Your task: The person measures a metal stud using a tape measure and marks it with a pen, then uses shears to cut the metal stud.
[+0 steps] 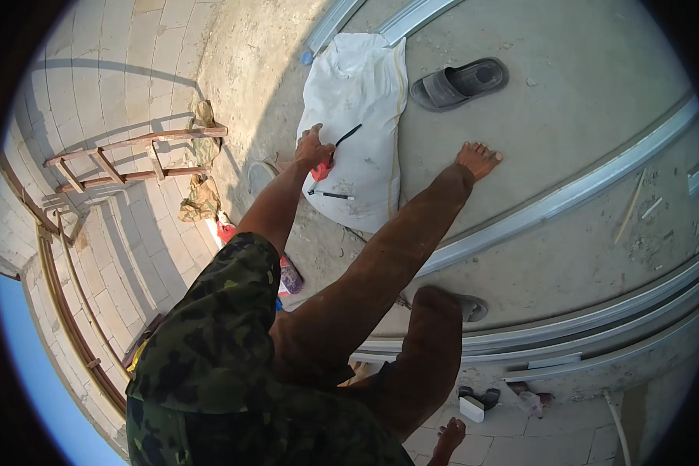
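Apparently, a red object (322,170) is partly covered by the left hand (313,147) on the white sack (371,155). The left fingers look loosely bent, but whether the grip is closed on it cannot be told; nor can the grip of the right hand (449,436), seen low in view. If the soft sack is pressed or tugged, the slim black stick (335,196) could be rolled onto the floor (575,85). The red object could be dropped if only lightly pinched.

The sack (357,93) looks like matt, wrinkled plastic; rough concrete (575,93) lies beneath it, glossy metal channels (582,189) nearby.
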A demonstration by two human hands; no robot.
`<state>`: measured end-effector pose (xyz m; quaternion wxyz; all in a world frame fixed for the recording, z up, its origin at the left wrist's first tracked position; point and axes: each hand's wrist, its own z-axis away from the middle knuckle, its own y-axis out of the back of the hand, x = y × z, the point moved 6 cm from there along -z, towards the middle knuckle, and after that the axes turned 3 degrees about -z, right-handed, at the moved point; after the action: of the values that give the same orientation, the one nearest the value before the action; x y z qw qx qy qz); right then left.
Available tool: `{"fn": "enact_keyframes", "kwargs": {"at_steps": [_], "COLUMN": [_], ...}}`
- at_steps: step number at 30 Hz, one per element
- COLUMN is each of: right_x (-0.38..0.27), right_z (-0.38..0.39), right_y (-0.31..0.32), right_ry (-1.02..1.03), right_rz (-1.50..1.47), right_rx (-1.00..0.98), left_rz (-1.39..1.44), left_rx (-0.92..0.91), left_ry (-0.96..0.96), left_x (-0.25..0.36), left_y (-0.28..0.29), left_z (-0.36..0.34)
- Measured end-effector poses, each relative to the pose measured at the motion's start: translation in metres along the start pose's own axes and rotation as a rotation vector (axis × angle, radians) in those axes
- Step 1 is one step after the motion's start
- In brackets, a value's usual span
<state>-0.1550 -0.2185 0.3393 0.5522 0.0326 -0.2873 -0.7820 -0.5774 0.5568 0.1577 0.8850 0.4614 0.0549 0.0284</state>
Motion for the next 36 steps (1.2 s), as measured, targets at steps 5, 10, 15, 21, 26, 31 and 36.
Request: {"fn": "enact_keyframes", "kwargs": {"at_steps": [5,10,15,21,26,31,36], "right_x": [-0.209,-0.504,-0.702,-0.779,-0.77,-0.721,-0.628], "right_z": [-0.03,-0.029,0.02,0.099,0.116,0.123,0.061], "right_y": [0.025,-0.055,-0.21,-0.351,-0.378,-0.391,-0.427], "right_ry": [0.644,0.922,1.277,1.775,1.881,1.78,1.358], "right_rz": [0.346,0.38,0.403,0.579,0.487,0.447,0.575], "right_rx": [0.249,0.151,-0.151,0.095,0.358,0.008,-0.42], "left_rz": [0.128,0.595,0.649,0.73,0.807,0.984,0.996], "left_rx": [-0.046,-0.08,-0.075,-0.23,-0.547,-0.518,-0.732], "left_ry": [0.33,0.599,0.692,0.468,0.401,0.686,0.561], "left_x": [-0.049,-0.083,-0.073,-0.033,-0.035,-0.06,-0.013], "left_y": [-0.029,-0.066,-0.059,-0.034,-0.034,-0.08,-0.133], "left_z": [0.011,0.029,0.031,0.055,0.102,0.146,0.149]}}
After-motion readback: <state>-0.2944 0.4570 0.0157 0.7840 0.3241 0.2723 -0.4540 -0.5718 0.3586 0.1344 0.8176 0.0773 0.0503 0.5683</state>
